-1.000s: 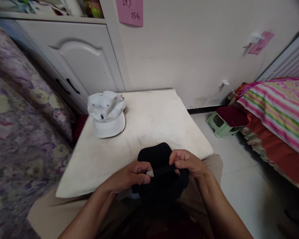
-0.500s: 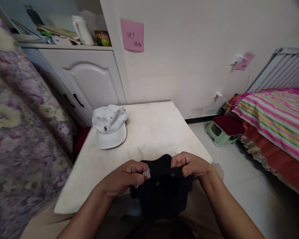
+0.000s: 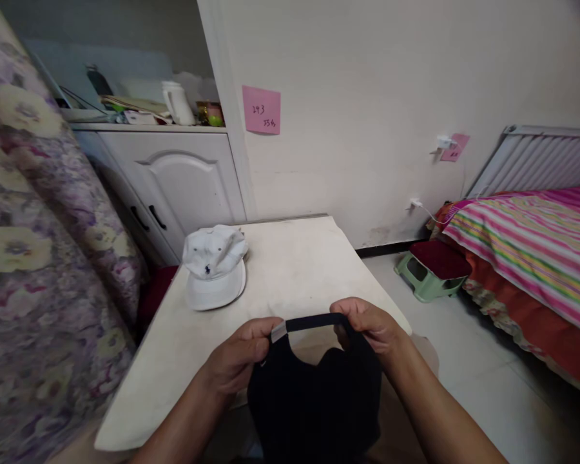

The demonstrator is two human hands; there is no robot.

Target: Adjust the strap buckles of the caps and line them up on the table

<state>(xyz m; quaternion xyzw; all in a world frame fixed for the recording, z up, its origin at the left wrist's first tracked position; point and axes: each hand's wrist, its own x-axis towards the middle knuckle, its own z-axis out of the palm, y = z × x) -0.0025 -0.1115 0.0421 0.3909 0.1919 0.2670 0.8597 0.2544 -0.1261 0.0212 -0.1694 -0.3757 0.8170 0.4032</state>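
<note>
A black cap (image 3: pixel 314 399) is held over the table's near edge, its back strap and arched opening facing up and away from me. My left hand (image 3: pixel 241 351) pinches the strap's left end, beside a light grey buckle (image 3: pixel 279 332). On the strap's right end, my right hand (image 3: pixel 367 322) is closed with thumb and fingers. The cap's brim is out of sight. A white cap (image 3: pixel 216 264) with a small dark logo rests on the table's left side, brim toward me; another brim edge shows beneath it.
The cream-topped table (image 3: pixel 290 258) stands against the wall. Left are a floral curtain (image 3: pixel 53 277) and a white cabinet (image 3: pixel 183 174) with a white jug (image 3: pixel 178 103) on its shelf. Right are a green stool (image 3: pixel 432 270) with a red top and a bed with a striped cover (image 3: pixel 522 232).
The black cap has tilted, so its strap and back opening now show clearly. Both hands keep their hold on the strap ends. The camera view has shifted upward slightly.
</note>
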